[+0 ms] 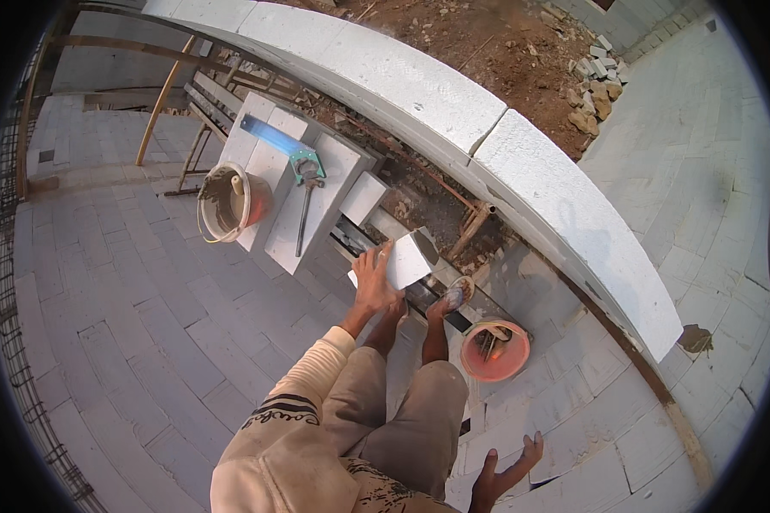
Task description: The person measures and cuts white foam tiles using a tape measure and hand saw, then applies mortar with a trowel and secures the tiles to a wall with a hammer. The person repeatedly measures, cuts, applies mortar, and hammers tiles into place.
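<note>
My left hand (374, 275) grips a white lightweight block (409, 263), its fingers across the block's left part. Grey material covers the block's far right end. The block is held just above my feet, near the wooden planks. My right hand (506, 475) is off to the lower right, empty, with fingers apart. A pink bucket (522, 363) with tools in it stands between the right hand and the block. On stacked white blocks (329, 171) lie a handsaw (269, 134) with a green handle and a hammer (304, 218).
At the left edge of the stack is a bucket (246, 224) smeared with grey mortar. A long low wall of white blocks (402, 77) curves across the front and right. Behind it lie reddish soil (496, 51) and rubble (597, 85). Steel rebar (34, 385) runs along the left.
</note>
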The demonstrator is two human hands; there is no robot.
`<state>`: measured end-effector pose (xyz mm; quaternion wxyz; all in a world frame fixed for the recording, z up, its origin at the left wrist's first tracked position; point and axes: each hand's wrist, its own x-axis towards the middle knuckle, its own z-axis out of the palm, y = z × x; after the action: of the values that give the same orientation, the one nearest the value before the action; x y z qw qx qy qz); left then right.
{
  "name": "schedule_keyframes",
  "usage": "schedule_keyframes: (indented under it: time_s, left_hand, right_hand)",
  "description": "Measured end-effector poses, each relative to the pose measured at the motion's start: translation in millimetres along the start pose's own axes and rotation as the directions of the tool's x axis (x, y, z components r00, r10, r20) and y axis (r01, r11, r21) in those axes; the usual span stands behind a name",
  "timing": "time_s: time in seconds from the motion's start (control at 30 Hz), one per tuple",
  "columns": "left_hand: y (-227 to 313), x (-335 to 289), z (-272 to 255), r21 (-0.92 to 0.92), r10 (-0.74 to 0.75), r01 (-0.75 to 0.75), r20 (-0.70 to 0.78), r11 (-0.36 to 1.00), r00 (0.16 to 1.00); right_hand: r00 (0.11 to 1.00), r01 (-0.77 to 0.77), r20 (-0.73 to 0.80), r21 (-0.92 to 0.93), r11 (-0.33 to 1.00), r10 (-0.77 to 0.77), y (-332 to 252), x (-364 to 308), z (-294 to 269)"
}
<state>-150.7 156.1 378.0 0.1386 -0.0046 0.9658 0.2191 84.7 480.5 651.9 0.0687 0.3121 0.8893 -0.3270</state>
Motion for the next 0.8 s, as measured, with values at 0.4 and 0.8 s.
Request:
schedule_keyframes:
  time_s: [0.4,0.8]
  left_hand:
    - [-253.4,75.1,250.1,-0.037,-0.273,0.273,0.01,0.961,0.962]
    - [-278.1,59.3,267.9,-0.102,-0.237,0.236,0.009,0.966,0.972]
  right_hand:
    - [0.862,0.105,0.505,-0.105,0.989,-0.038,50.6,79.3,236.1]
    - [0.453,0.668,0.652,0.204,0.716,-0.609,-117.6,184.8,573.5]
